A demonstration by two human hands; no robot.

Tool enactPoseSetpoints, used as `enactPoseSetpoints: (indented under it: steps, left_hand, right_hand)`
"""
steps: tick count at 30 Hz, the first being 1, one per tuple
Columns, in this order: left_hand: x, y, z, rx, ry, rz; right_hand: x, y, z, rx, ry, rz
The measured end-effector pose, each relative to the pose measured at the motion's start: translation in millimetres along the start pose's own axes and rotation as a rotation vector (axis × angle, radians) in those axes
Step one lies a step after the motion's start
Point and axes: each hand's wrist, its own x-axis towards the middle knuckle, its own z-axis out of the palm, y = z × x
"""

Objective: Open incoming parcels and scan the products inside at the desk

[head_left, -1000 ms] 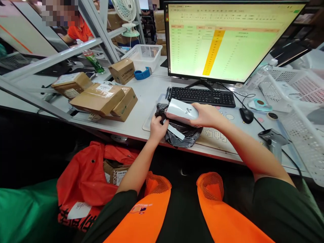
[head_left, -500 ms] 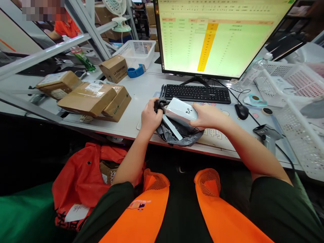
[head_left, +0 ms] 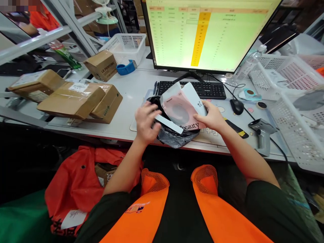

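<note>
My right hand (head_left: 212,116) grips a pink and white box (head_left: 182,112) printed with "beauty", tilted up on edge so its pink face shows. The box stands half out of a black plastic mailer bag (head_left: 174,134) lying at the desk's front edge. My left hand (head_left: 145,122) is closed on the bag's left side, beside a white strip on the bag. A black keyboard (head_left: 202,89) lies just behind the box.
Several brown cardboard parcels (head_left: 76,100) are stacked at the left. A monitor (head_left: 207,33) with a green spreadsheet stands behind. A barcode scanner (head_left: 262,130), mouse (head_left: 237,106) and white baskets (head_left: 291,87) lie at the right. An orange sack (head_left: 83,182) sits below.
The box has tipped up out of the bag, its pink printed face now turned toward me. My left hand has shifted down along the bag. The view has drifted left and forward.
</note>
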Motion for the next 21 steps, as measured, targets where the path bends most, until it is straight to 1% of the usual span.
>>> enactPoseSetpoints:
  steps: [1,2,3,4,6,9,12,15,18,21]
  left_hand:
    - [-3,5,-1.8,-0.003,-0.175,0.102]
    - [-5,9,-2.5,0.003,-0.353,0.159]
    - [-7,10,-2.1,0.020,-0.509,0.169]
    - [-9,9,-0.9,0.044,-0.627,0.147]
    - [-15,4,2.8,0.086,-0.776,0.094]
    - [-25,-7,7.1,0.118,-0.908,0.079]
    - [-32,-10,8.3,0.110,-0.958,0.088]
    - [-37,-9,6.7,0.050,-0.922,0.087]
    - [-43,-6,-0.5,0.000,-0.822,0.012]
    - [-50,-4,-13.4,0.002,-0.637,-0.109]
  right_hand:
    - [1,2,0,0.043,0.011,0.018]
    - [3,5,-1,0.098,0.031,0.031]
    - [5,8,-3,0.169,0.062,0.037]
    - [8,12,-5,0.258,0.106,0.039]
    - [13,20,-9,0.473,0.224,0.035]
    - [24,35,-14,0.744,0.409,0.021]
    - [34,49,-12,0.866,0.535,-0.025]
    - [38,63,-2,0.902,0.568,-0.027]
    - [36,73,8,0.898,0.555,-0.008]
    - [31,78,14,0.938,0.545,-0.006]
